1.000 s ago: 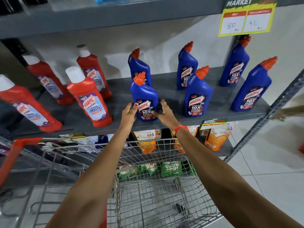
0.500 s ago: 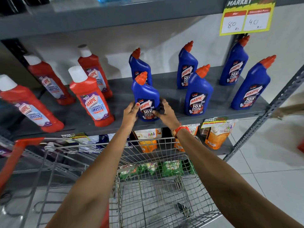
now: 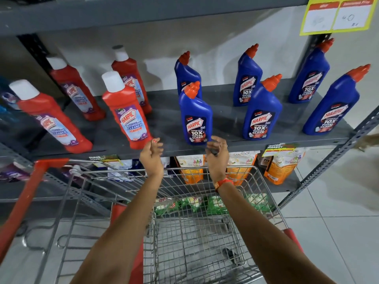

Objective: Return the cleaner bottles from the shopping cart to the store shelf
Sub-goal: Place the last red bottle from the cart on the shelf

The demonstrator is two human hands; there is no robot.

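A blue Harpic bottle (image 3: 195, 117) with an orange cap stands upright near the front edge of the grey shelf (image 3: 164, 121). My left hand (image 3: 151, 158) hovers just below and left of it, fingers loosely curled, holding nothing. My right hand (image 3: 217, 158), with an orange wristband, is just below the bottle's right base, apart from it and empty. Several more blue bottles (image 3: 260, 111) stand to the right, and several red bathroom cleaner bottles (image 3: 127, 113) to the left. The wire shopping cart (image 3: 184, 232) below shows no bottles in its basket.
A lower shelf holds orange refill pouches (image 3: 279, 171) and green packets (image 3: 217, 203). The cart's red handle (image 3: 22, 203) runs at the left. A yellow price sign (image 3: 336, 15) hangs at top right. The shelf's slotted metal post (image 3: 332, 162) slants down at the right over white floor tiles.
Both hands have let go of the blue bottle and drawn back toward me, below the shelf edge. The bottle stays standing on the shelf.
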